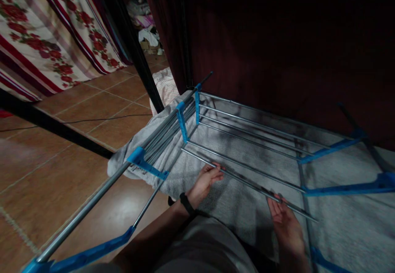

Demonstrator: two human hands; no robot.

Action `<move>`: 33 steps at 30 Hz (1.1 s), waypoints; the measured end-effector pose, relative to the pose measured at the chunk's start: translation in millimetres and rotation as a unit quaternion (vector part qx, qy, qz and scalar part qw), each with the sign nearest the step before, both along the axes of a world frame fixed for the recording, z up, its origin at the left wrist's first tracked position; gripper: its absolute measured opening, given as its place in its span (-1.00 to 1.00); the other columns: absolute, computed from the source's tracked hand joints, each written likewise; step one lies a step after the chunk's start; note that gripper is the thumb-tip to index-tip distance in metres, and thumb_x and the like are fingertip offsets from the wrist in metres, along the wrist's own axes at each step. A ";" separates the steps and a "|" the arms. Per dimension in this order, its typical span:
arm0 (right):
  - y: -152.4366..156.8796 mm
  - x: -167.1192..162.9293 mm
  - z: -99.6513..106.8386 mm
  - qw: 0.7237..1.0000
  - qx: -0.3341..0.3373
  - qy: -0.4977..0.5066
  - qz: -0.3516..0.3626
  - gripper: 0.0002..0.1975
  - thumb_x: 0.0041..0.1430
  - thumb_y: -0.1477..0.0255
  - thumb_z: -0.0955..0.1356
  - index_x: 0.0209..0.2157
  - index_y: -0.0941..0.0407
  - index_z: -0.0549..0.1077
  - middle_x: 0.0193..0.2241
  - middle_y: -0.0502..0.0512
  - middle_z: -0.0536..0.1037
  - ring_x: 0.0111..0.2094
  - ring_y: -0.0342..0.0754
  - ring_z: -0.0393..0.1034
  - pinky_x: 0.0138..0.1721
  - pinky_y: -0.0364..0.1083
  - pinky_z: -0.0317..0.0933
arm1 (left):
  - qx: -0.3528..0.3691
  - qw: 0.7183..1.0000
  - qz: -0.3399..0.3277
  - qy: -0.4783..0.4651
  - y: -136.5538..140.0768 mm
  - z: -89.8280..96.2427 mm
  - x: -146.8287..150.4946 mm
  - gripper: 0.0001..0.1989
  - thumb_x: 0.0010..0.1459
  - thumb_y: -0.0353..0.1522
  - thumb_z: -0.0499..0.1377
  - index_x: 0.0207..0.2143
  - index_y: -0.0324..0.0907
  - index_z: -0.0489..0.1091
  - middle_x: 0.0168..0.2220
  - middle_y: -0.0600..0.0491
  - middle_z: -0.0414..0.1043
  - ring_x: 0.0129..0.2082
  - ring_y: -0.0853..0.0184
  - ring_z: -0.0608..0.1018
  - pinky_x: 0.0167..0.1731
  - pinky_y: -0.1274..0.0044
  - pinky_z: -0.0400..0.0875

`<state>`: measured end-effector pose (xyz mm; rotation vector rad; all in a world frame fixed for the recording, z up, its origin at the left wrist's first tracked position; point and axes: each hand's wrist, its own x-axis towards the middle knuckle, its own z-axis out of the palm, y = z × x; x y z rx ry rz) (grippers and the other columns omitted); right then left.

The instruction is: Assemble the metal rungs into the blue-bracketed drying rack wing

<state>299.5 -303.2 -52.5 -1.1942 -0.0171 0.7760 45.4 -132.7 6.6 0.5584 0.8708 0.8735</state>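
A thin metal rod (243,181) runs slantwise in front of me, both ends apparently free of the blue brackets. My left hand (207,178), with a dark band at its wrist, pinches it between thumb and fingers left of its middle. Nearer its right end, my right hand (284,219) has its fingers closed on the same rod, palm up. Just beyond lies a partly assembled rack frame (302,190), with several similar rods spanning between blue plastic brackets (182,122) on the left and blue arms (348,190) on the right.
A bundle of loose rods (166,139) lies along the left side bar. Grey blanket (253,219) spreads under the frame. Dark slanting poles (135,46) stand at the left, over a tiled floor (92,112) with a cable. A dark wooden panel (277,59) rises behind, and a floral curtain (49,34) hangs upper left.
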 end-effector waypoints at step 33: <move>8.2 -12.0 -3.6 0.999 -0.004 0.034 -0.006 -0.79 0.09 0.24 0.55 -0.28 0.01 0.57 -0.18 0.01 0.66 0.03 -0.06 0.54 0.37 0.16 0.21 | 0.698 0.400 -0.313 0.506 9.6 5.8 0.2 -0.73 0.41 -0.47 0.05 0.08 -0.16 0.43 -0.16 -0.02 0.52 -0.19 0.27 0.52 -0.09 0.42 0.31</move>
